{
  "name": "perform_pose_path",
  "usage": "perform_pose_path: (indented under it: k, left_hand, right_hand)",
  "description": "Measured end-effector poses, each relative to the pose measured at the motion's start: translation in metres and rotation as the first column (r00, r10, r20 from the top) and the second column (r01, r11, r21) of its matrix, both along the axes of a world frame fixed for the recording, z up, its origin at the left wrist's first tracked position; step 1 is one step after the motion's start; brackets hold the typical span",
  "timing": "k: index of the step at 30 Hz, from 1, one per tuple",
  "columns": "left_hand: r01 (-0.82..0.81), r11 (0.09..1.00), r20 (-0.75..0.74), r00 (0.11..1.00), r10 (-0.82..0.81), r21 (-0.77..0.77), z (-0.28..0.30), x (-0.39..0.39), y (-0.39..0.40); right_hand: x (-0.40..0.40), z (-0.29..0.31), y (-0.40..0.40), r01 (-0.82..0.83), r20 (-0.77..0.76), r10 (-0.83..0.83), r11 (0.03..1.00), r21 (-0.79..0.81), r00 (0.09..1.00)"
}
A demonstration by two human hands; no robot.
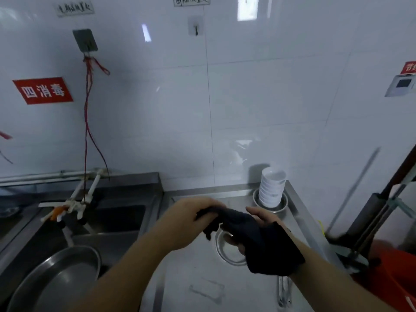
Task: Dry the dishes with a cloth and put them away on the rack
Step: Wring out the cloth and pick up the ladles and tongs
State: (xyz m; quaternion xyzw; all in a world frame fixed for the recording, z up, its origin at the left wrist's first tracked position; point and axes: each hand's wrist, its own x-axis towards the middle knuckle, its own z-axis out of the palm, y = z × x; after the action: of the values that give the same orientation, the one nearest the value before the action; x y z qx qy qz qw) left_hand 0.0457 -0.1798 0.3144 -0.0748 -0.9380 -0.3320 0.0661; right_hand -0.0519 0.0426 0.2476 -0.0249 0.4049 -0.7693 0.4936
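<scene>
Both hands work over the steel counter (198, 278), dark cloth (258, 239) between them. Left hand (191, 219) is fisted around one end of the cloth, fingers curled tight over it. Right hand (261, 218) sits under the rest of the cloth, which drapes over palm and wrist; thumb sticks out above, fingertips show below the fabric, so it cups the cloth loosely. Whether it also grips something under the fabric, cannot tell.

A small metal dish (229, 248) shows just below the hands, partly hidden by the cloth and the right fingers; resting on the counter or held, cannot tell. A stack of white bowls (271, 188) stands at the counter's far right corner, sitting in a shallow metal plate (282, 207), close to the tiled wall (247, 97). A large round metal pan (60, 278) lies in the sink (117, 221) left of the counter, near the front edge. White taps (78, 203) reach over the sink from the wall side. A red string (87, 122) hangs down the wall above the taps, beside a red sign (42, 90). A red bucket (389, 273) stands off the counter's right edge, with dark poles (387, 199) leaning there. Motion blur on the right side.
</scene>
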Motion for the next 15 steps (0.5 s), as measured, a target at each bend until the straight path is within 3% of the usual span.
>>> perform_pose_path:
  k: [5, 8, 10, 12, 15]
  left_hand:
    - [-0.183, 0.983, -0.052, 0.982, 0.182, -0.015, 0.034, -0.01, -0.028]
    - [-0.262, 0.965, -0.055, 0.963, 0.262, 0.008, 0.049, -0.018, -0.045]
    - [-0.269, 0.963, -0.041, 0.963, 0.268, -0.028, 0.056, -0.023, -0.052]
    - [-0.267, 0.963, -0.019, 0.964, 0.267, -0.032, 0.061, -0.029, -0.056]
    - [-0.254, 0.966, 0.017, 0.967, 0.254, 0.044, 0.063, -0.037, -0.059]
  right_hand:
    - [0.001, 0.009, -0.008, -0.294, -0.097, 0.297, 0.955, 0.045, 0.95]
    - [0.006, 0.019, -0.026, -0.217, -0.289, 0.282, 0.947, 0.237, 0.915]
    - [0.012, 0.032, -0.041, -0.042, -0.558, 0.245, 0.935, 0.351, 0.792]
    - [0.021, 0.046, -0.061, 0.141, -0.763, 0.238, 0.908, 0.394, 0.601]
    - [0.026, 0.045, -0.088, 0.36, -0.892, 0.273, 0.842, 0.403, 0.359]
